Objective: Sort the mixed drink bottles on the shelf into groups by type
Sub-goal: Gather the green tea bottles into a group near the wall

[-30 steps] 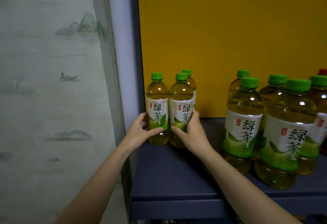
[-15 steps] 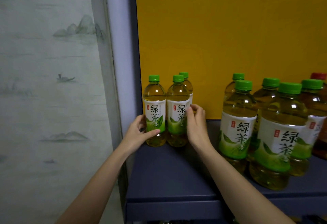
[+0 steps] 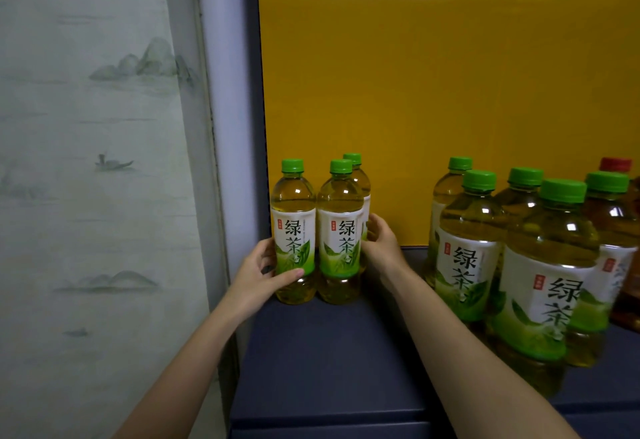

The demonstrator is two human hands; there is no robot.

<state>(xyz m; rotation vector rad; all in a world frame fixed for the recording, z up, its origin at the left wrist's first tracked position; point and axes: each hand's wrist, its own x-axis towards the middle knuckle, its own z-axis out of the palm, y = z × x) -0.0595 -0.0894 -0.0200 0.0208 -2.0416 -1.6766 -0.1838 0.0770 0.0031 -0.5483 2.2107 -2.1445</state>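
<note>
Green-capped, 3 small tea bottles (image 3: 341, 230) stand bunched at the yellow panel's (image 3: 450, 74) left end, left hand (image 3: 256, 275) and right hand (image 3: 384, 248) clasping them; big bottles (image 3: 550, 286) and 1 red-capped bottle (image 3: 614, 164) at its right end seem unsorted.

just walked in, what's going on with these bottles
A person is bunching three small green tea bottles at the left end of the shelf. The left hand grips the leftmost bottle; the right hand cups the group's right side, at the rear bottle. Five large green tea bottles stand apart on the right, a red-capped bottle behind them.
</note>
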